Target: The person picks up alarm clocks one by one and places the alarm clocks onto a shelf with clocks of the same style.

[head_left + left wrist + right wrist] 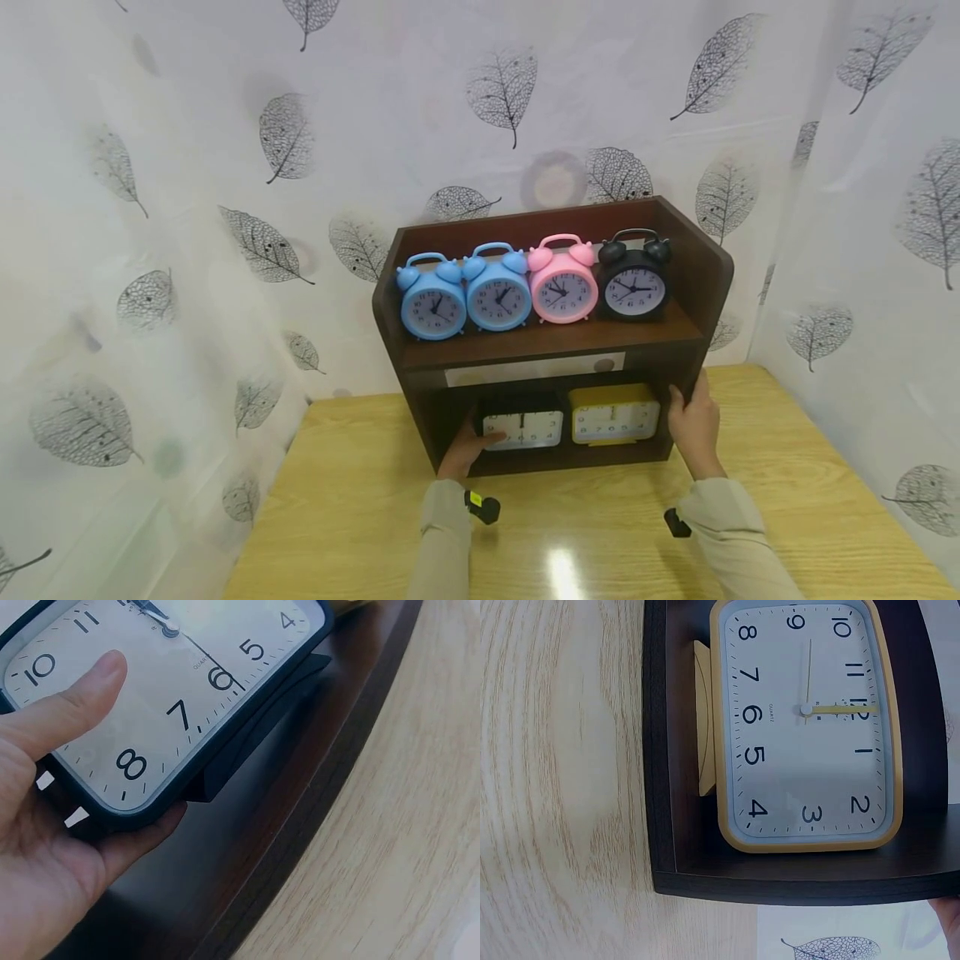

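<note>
My left hand (465, 450) holds the left end of a black rectangular clock (172, 697), thumb across its white face and fingers at its side and underneath. This clock stands in the lower compartment of a dark brown two-tier shelf (551, 350). Beside it stands a yellow rectangular clock (806, 772), its dial facing out. At the shelf's right side panel, my right hand (696, 429) grips the edge, thumb at the front and fingers along the outside. In the right wrist view only part of that hand shows, beyond the panel.
On the upper tier stand two blue twin-bell alarm clocks (433, 312), a pink alarm clock (564, 296) and a black alarm clock (634, 292). The shelf rests on a wood-grain table (345, 517). Behind it hangs a white leaf-patterned curtain (420, 108).
</note>
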Demonstrator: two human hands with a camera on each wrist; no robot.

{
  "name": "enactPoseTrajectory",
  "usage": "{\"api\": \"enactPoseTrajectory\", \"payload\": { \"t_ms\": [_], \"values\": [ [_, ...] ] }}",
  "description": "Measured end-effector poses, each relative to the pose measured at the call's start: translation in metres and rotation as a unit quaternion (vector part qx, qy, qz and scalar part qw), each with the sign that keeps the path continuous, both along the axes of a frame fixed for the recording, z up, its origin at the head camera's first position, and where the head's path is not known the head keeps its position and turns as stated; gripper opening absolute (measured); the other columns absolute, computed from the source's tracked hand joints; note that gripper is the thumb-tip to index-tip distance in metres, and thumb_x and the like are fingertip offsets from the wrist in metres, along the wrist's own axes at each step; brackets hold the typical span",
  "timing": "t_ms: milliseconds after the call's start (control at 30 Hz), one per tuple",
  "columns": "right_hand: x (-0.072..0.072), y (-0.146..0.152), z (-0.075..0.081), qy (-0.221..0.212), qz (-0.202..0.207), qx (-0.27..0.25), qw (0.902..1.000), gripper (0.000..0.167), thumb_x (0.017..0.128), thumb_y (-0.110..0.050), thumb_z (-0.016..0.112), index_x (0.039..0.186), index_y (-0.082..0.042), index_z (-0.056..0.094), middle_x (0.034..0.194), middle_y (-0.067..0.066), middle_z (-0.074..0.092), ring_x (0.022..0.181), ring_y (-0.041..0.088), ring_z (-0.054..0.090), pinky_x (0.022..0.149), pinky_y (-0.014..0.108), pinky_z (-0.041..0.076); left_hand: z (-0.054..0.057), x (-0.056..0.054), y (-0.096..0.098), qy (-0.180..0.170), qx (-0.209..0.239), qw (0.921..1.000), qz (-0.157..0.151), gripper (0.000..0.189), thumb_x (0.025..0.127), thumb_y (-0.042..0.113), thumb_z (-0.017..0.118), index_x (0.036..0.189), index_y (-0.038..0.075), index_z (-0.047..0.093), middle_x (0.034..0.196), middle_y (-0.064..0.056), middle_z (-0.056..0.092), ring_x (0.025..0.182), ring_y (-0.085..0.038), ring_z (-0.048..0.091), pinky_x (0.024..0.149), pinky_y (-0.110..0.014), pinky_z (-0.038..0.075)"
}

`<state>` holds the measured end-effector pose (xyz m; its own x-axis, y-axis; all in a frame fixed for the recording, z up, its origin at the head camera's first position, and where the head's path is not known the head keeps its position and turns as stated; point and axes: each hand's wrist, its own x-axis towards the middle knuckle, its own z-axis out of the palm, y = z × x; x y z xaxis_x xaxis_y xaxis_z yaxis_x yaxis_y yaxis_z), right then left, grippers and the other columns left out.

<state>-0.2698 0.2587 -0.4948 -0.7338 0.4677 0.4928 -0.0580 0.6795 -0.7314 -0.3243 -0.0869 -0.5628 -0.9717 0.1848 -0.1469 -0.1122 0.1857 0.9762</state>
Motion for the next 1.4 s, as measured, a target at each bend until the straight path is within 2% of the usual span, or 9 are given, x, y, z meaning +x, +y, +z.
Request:
{"api": "enactPoseTrajectory", "payload": {
  "t_ms": [233, 367, 667, 800, 1067, 1100, 1200, 1333, 1400],
  "values": [
    [0.001, -0.001, 0.000, 0.019, 0.001, 0.007, 0.9998, 0.045, 0.088, -0.002, 0.054, 0.129, 0.010, 0.039, 0.104, 0.045, 0.053, 0.086, 0.065, 0.048, 0.075, 0.068, 0.036, -0.003, 0.000, -0.003, 0.003, 0.007, 1.0000, 0.000, 0.098, 0.079, 0.015, 0.075, 0.151, 0.005, 0.009, 0.157, -0.023, 0.008, 0.143, -0.044, 0.007, 0.113, -0.060, 0.015],
    [0.001, -0.001, 0.000, 0.026, 0.000, 0.009, 0.9996, 0.046, 0.087, -0.001, 0.055, 0.129, 0.011, 0.039, 0.102, 0.046, 0.053, 0.085, 0.065, 0.048, 0.074, 0.067, 0.037, -0.001, 0.001, -0.004, 0.005, 0.009, 0.9999, -0.003, 0.097, 0.079, 0.013, 0.074, 0.151, 0.004, 0.010, 0.157, -0.023, 0.008, 0.143, -0.044, 0.007, 0.113, -0.060, 0.015],
    [0.000, 0.000, 0.000, 0.021, 0.003, 0.005, 0.9998, 0.046, 0.088, -0.001, 0.054, 0.129, 0.011, 0.039, 0.106, 0.044, 0.053, 0.088, 0.065, 0.048, 0.076, 0.067, 0.037, 0.028, 0.014, -0.003, -0.003, 0.019, 0.9997, -0.016, 0.092, 0.080, 0.007, 0.071, 0.149, -0.003, 0.009, 0.155, -0.027, 0.006, 0.142, -0.046, 0.005, 0.113, -0.060, 0.014],
    [0.000, 0.000, -0.001, 0.019, 0.003, 0.004, 0.9998, 0.046, 0.088, -0.001, 0.054, 0.129, 0.011, 0.038, 0.107, 0.044, 0.052, 0.089, 0.065, 0.048, 0.076, 0.067, 0.037, 0.032, 0.018, -0.003, -0.006, 0.018, 0.9997, -0.013, 0.092, 0.080, 0.008, 0.071, 0.149, -0.003, 0.011, 0.155, -0.027, 0.008, 0.142, -0.046, 0.007, 0.113, -0.059, 0.015],
    [-0.001, 0.000, 0.000, 0.022, 0.004, 0.005, 0.9997, 0.046, 0.088, -0.001, 0.055, 0.130, 0.012, 0.038, 0.106, 0.045, 0.053, 0.089, 0.064, 0.049, 0.076, 0.067, 0.037, 0.031, 0.015, -0.004, 0.008, -0.004, 0.9998, -0.020, 0.090, 0.083, 0.013, 0.069, 0.149, -0.002, 0.009, 0.155, -0.028, 0.007, 0.142, -0.047, 0.007, 0.112, -0.060, 0.015],
    [-0.001, 0.000, 0.000, 0.023, 0.004, 0.005, 0.9997, 0.046, 0.088, 0.000, 0.055, 0.129, 0.012, 0.038, 0.106, 0.045, 0.053, 0.089, 0.065, 0.049, 0.076, 0.067, 0.037, 0.027, 0.013, -0.004, 0.009, -0.009, 0.9997, -0.019, 0.091, 0.083, 0.014, 0.070, 0.149, -0.001, 0.009, 0.155, -0.027, 0.007, 0.142, -0.046, 0.007, 0.113, -0.060, 0.015],
    [-0.001, 0.000, -0.001, 0.024, 0.001, 0.005, 0.9997, 0.045, 0.087, -0.001, 0.055, 0.128, 0.012, 0.039, 0.105, 0.046, 0.053, 0.088, 0.065, 0.048, 0.076, 0.068, 0.036, 0.030, 0.013, -0.004, 0.004, -0.021, 0.9994, -0.028, 0.091, 0.084, 0.014, 0.068, 0.149, -0.002, 0.007, 0.155, -0.027, 0.006, 0.142, -0.046, 0.007, 0.113, -0.059, 0.016],
    [0.000, 0.000, 0.000, 0.018, 0.000, 0.004, 0.9998, 0.044, 0.088, -0.002, 0.055, 0.127, 0.011, 0.039, 0.104, 0.046, 0.053, 0.088, 0.065, 0.048, 0.076, 0.068, 0.036, 0.021, 0.007, -0.005, 0.000, -0.029, 0.9991, -0.029, 0.093, 0.084, 0.015, 0.069, 0.149, -0.002, 0.004, 0.155, -0.027, 0.005, 0.142, -0.046, 0.007, 0.113, -0.060, 0.016],
    [0.000, 0.000, 0.000, 0.016, 0.001, 0.004, 0.9999, 0.044, 0.088, -0.002, 0.054, 0.128, 0.011, 0.039, 0.104, 0.046, 0.053, 0.087, 0.066, 0.048, 0.075, 0.068, 0.036, 0.008, 0.000, -0.006, 0.001, -0.038, 0.9990, -0.023, 0.095, 0.084, 0.017, 0.070, 0.150, 0.000, 0.004, 0.156, -0.026, 0.005, 0.142, -0.045, 0.007, 0.112, -0.060, 0.016]
  ]
}}
